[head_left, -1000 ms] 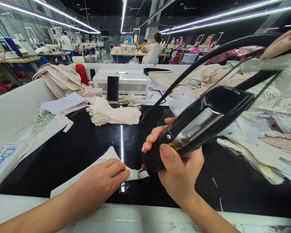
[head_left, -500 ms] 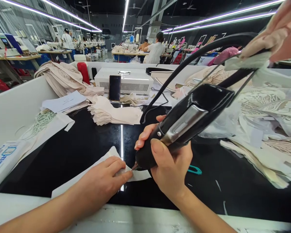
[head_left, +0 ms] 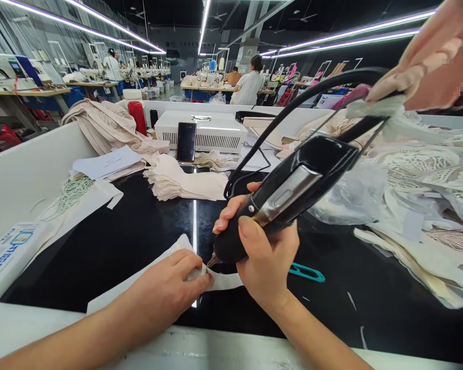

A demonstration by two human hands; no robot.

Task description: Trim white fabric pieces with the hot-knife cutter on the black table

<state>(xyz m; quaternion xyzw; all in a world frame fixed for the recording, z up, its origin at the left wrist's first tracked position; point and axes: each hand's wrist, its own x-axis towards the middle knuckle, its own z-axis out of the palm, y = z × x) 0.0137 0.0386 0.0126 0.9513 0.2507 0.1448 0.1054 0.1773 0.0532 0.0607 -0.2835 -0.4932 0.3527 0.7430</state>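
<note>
My left hand [head_left: 172,282] presses and pinches a white fabric strip [head_left: 127,277] against the black work surface [head_left: 139,216]. My right hand [head_left: 268,262] wraps around the front of a black corded hand-held cutter [head_left: 289,190], tilted with its body up to the right. The narrow metal tip [head_left: 213,260] sits at the strip's edge, close beside my left fingertips; the exact contact is too small to make out. The strip's free end [head_left: 227,281] reaches right, under my right hand. A teal slotted piece [head_left: 307,272] lies just right of that hand.
Stacked pale fabric pieces [head_left: 189,180] and a phone [head_left: 186,141] are ahead, before a white vented box [head_left: 200,129]. Lace scraps and a clear plastic bag [head_left: 343,195] crowd the right. At upper right, a blurred pinkish shape [head_left: 428,67] adjoins the black cable [head_left: 312,82]. People sit at distant tables.
The view has shifted slightly. The cutter's upper end has swung a little left and down, uncovering more of the teal piece. Both hands keep their holds.
</note>
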